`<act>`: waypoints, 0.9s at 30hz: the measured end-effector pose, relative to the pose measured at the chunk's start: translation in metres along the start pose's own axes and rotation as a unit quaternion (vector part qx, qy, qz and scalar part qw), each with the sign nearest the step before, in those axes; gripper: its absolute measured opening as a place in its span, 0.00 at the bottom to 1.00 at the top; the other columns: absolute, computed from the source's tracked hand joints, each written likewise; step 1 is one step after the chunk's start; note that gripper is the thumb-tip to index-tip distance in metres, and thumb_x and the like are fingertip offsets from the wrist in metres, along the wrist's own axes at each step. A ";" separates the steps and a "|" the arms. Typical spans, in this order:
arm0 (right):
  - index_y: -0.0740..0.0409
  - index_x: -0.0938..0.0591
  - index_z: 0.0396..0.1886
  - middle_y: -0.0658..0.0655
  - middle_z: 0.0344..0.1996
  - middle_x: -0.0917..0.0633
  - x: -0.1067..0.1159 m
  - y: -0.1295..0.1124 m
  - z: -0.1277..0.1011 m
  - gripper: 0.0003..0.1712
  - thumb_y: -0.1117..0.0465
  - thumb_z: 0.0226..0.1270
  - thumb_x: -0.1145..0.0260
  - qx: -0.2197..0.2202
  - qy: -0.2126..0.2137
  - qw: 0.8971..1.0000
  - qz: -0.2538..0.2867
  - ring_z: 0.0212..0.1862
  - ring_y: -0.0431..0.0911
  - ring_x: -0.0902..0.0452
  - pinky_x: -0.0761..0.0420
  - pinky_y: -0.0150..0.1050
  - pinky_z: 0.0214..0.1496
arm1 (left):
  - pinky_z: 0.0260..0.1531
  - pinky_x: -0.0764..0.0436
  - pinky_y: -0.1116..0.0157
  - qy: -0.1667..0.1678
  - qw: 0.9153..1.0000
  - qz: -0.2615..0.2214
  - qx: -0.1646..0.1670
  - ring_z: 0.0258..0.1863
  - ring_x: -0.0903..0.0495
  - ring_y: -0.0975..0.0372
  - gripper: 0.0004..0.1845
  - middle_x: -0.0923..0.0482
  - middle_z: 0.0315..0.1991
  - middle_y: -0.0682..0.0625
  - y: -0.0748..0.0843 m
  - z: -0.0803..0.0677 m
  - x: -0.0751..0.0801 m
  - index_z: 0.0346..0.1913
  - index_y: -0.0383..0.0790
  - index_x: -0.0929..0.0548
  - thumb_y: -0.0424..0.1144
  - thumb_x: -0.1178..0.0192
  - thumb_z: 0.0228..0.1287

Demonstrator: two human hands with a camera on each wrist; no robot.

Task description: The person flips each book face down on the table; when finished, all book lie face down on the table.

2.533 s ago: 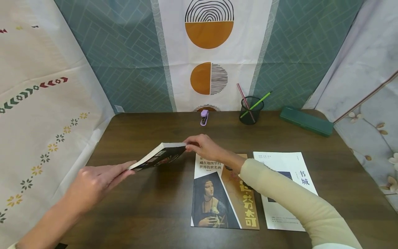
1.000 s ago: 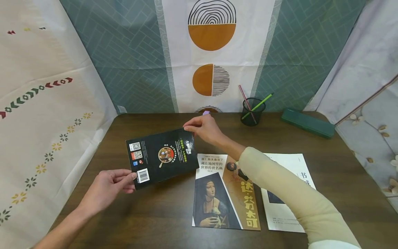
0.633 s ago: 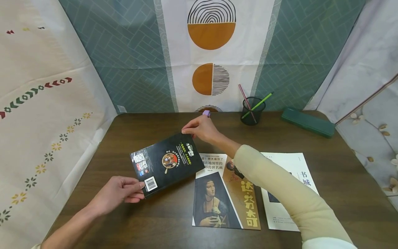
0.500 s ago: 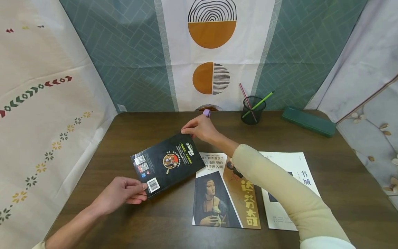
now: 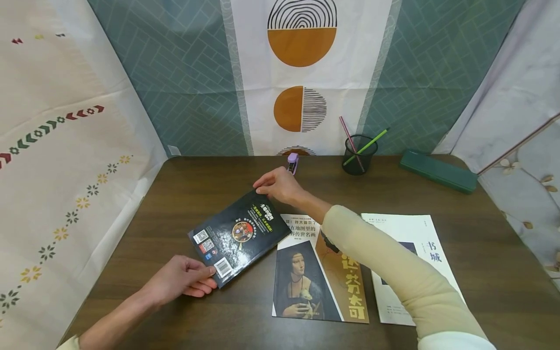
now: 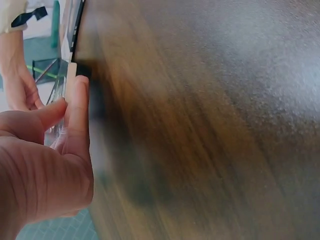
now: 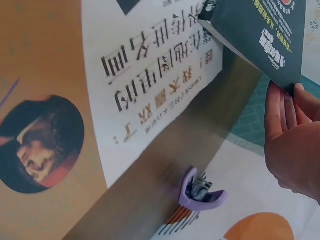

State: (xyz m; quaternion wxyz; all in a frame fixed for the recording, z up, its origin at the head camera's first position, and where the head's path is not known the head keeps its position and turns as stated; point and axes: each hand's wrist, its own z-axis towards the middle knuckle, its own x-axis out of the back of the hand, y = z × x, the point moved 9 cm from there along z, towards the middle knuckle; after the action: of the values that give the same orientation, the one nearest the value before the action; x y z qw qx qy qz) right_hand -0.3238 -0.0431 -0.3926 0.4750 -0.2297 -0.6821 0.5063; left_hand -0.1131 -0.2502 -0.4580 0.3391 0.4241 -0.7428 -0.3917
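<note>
A black book (image 5: 239, 236) with a barcode and QR codes on its cover is held tilted above the table, turned at an angle. My left hand (image 5: 185, 279) pinches its near left corner, thumb on top and fingers beneath. At the far corner my right hand (image 5: 280, 184) pinches the book between thumb and fingers; the right wrist view shows this hand (image 7: 292, 135) at the book's corner (image 7: 272, 45). The book's right corner overlaps a tan and white book (image 5: 319, 272) with a portrait on its cover, lying flat.
A white book (image 5: 422, 272) lies right of the portrait book, partly hidden by my right sleeve (image 5: 393, 262). Along the back of the wooden table (image 5: 210, 180) stand a purple stapler (image 5: 292, 160), a black mesh pen cup (image 5: 359, 158) with pencils and a green case (image 5: 439, 171).
The black book has gone from nearly edge-on to showing its cover, and has rotated with its left end toward me. My left hand has moved right and nearer; both hands keep their grip.
</note>
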 end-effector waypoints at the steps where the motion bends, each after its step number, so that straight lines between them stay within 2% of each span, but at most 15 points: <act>1: 0.66 0.09 0.50 0.61 0.43 0.07 -0.001 0.001 0.000 0.11 0.70 0.70 0.26 -0.001 -0.001 1.000 0.004 0.38 0.42 0.14 0.13 0.41 0.43 | 0.38 0.10 0.62 -0.001 1.000 0.000 0.001 0.36 0.10 0.58 0.16 0.10 0.39 0.39 -0.001 0.000 -0.001 0.47 0.23 0.13 0.38 0.40 0.81; 5: 0.66 0.10 0.53 0.61 0.47 0.08 -0.008 0.008 0.000 0.13 0.71 0.70 0.27 -0.009 -0.007 1.000 0.006 0.44 0.46 0.12 0.13 0.38 0.44 | 0.37 0.10 0.62 -0.007 1.000 0.000 0.008 0.33 0.11 0.60 0.16 0.10 0.37 0.39 -0.005 0.001 -0.004 0.46 0.23 0.13 0.38 0.39 0.80; 13: 0.65 0.12 0.59 0.61 0.50 0.09 -0.017 0.012 -0.001 0.18 0.69 0.72 0.27 -0.006 -0.017 0.999 -0.038 0.55 0.50 0.12 0.15 0.37 0.54 | 0.35 0.10 0.62 -0.014 1.000 0.010 0.023 0.30 0.12 0.61 0.16 0.10 0.35 0.41 -0.012 0.003 -0.007 0.44 0.24 0.12 0.39 0.38 0.80; 23: 0.64 0.15 0.65 0.61 0.58 0.12 -0.027 0.023 -0.005 0.22 0.69 0.73 0.29 -0.011 -0.034 0.999 -0.034 0.61 0.51 0.15 0.17 0.39 0.62 | 0.31 0.11 0.63 -0.005 0.999 0.030 0.031 0.27 0.14 0.63 0.17 0.11 0.32 0.42 -0.015 0.004 -0.008 0.39 0.26 0.12 0.40 0.37 0.80; 27: 0.66 0.19 0.70 0.61 0.65 0.16 -0.033 0.028 -0.007 0.26 0.70 0.74 0.30 -0.002 -0.061 0.998 -0.021 0.67 0.52 0.19 0.19 0.40 0.65 | 0.31 0.11 0.63 -0.006 0.999 0.033 0.035 0.27 0.14 0.63 0.17 0.11 0.31 0.42 -0.015 0.004 -0.008 0.39 0.27 0.12 0.40 0.37 0.79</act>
State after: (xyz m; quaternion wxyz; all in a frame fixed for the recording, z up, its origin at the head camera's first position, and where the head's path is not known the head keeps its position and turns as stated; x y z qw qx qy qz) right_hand -0.3075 -0.0553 -0.4316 0.4425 -0.1854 -0.7153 0.5081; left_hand -0.1077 -0.2474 -0.4743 0.3326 0.4087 -0.7716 -0.3564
